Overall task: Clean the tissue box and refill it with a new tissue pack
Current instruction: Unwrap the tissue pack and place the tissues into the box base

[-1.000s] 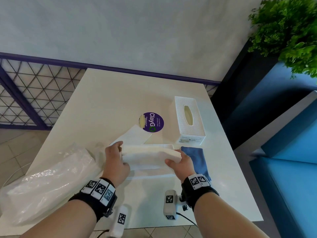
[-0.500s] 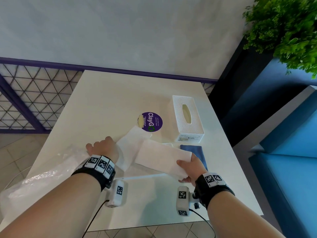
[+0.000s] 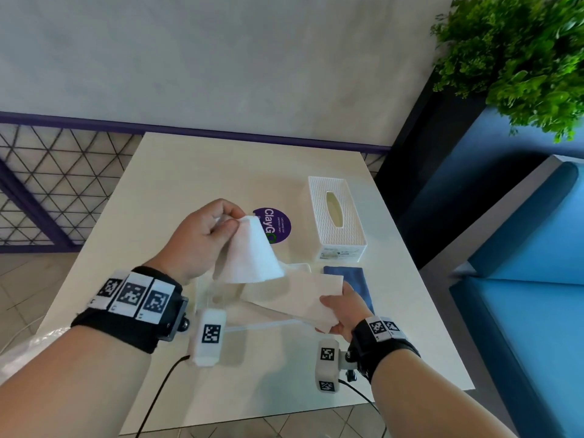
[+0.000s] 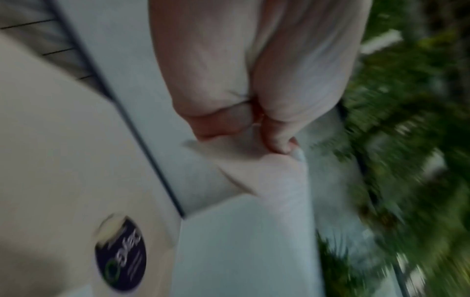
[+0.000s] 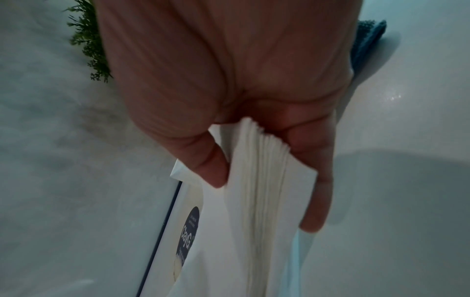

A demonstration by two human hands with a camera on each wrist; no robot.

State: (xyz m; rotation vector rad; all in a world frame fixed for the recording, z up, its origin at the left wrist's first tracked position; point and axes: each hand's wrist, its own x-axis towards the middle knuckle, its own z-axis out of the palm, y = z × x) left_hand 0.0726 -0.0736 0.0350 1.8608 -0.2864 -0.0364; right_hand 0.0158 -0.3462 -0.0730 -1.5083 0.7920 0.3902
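Pinching a single tissue between thumb and fingers, the left hand holds it above the tabletop. The right hand grips the tissue stack at its near end, low over the tabletop. The box stands behind, beside a blue cloth.

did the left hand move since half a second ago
Yes. The left hand was low at the table's left edge beside the plastic wrap; now it is raised, pinching a tissue, right next to the purple sticker.
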